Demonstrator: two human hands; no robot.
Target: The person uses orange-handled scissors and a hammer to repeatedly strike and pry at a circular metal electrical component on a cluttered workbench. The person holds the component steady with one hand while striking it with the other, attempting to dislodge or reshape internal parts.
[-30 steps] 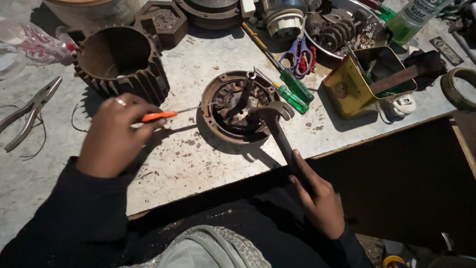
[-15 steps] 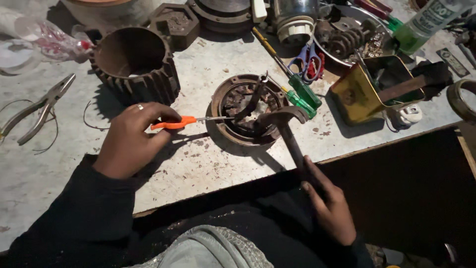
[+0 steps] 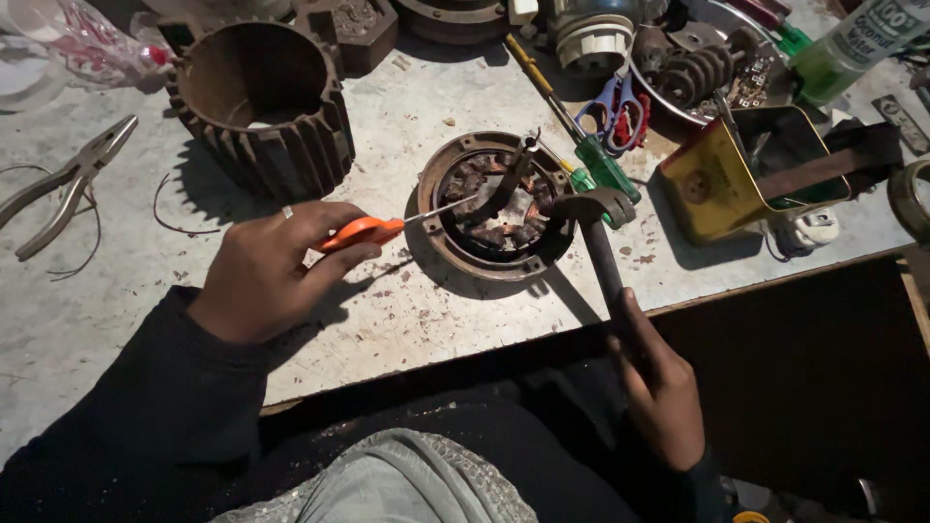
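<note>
Lower frame: dark sleeves and lap at the bench (image 3: 387, 320) edge. Right hand (image 3: 664, 387), lower right of centre, closed around the dark handle of a hammer (image 3: 601, 242); the hammer head sits at the right rim of the round rusty motor cover (image 3: 494, 208), touching or just above it, cannot tell which. Left hand (image 3: 266, 271), left of centre, curled around an orange-handled screwdriver (image 3: 363, 232), ring on one finger; the thin shaft runs right, tip inside the cover's recess against the dark inner parts. Cover lies flat mid-frame on the pale, rust-speckled bench. Beyond it: green-handled screwdriver (image 3: 601, 165) lying diagonally, scissors (image 3: 610, 102) with red and blue loops, a yellow tin box (image 3: 717, 184) tipped open at right. Upper left: a ribbed cylindrical motor housing (image 3: 262, 107), upright and empty; pliers (image 3: 68, 179) at far left. Top right: metal bowl of gear parts (image 3: 697, 68), green-tinted bottle (image 3: 852, 44). Risks, as judged: the cover is unclamped, so a blow could skid it or kick the screwdriver tip out toward the left-hand fingers; the narrow shaft may bend or slip; loose rust flakes could fly; the crowded top edge leaves little room if something jumps.
</note>
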